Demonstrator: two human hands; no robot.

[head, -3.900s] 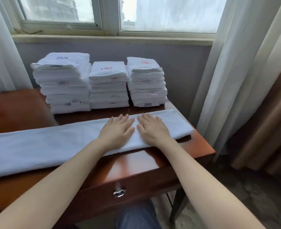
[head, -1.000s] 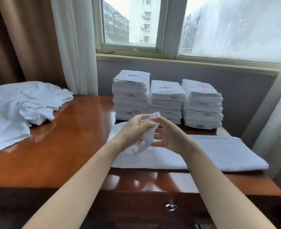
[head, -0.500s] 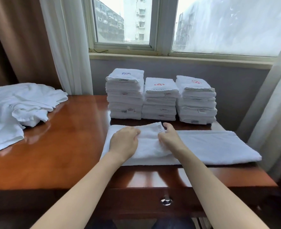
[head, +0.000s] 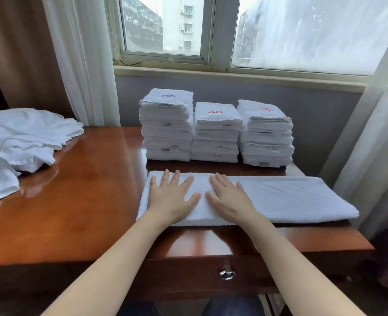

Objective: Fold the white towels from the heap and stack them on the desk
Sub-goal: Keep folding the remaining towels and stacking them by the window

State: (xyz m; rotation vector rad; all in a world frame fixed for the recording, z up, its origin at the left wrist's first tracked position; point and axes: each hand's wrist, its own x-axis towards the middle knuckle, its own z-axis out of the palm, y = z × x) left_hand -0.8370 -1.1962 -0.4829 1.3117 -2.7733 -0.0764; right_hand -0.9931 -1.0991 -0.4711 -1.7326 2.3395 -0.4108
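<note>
Head view: pressing left hand (head: pixel 172 197) and right hand (head: pixel 228 198) flat, fingers (head: pixel 176 179) straight and spread, gripping nothing, on the left end of the long towel (head: pixel 291 197), probably to set the crease. Folded stacks (head: pixel 216 133) at 12 o'clock on worktop (head: pixel 92 190); unfolded heap (head: pixel 17 137) at 10 o'clock.

The towel (head: pixel 291 199) no longer stretches as one long strip across the bench (head: pixel 86 201); its left end is now folded over onto the rest, so it lies doubled and shorter. The left hand (head: pixel 170 197) and right hand (head: pixel 229 199), which a second ago pinched that raised end in the air, now lie flat side by side on the folded left part, fingers (head: pixel 176 179) straight and spread.
</note>
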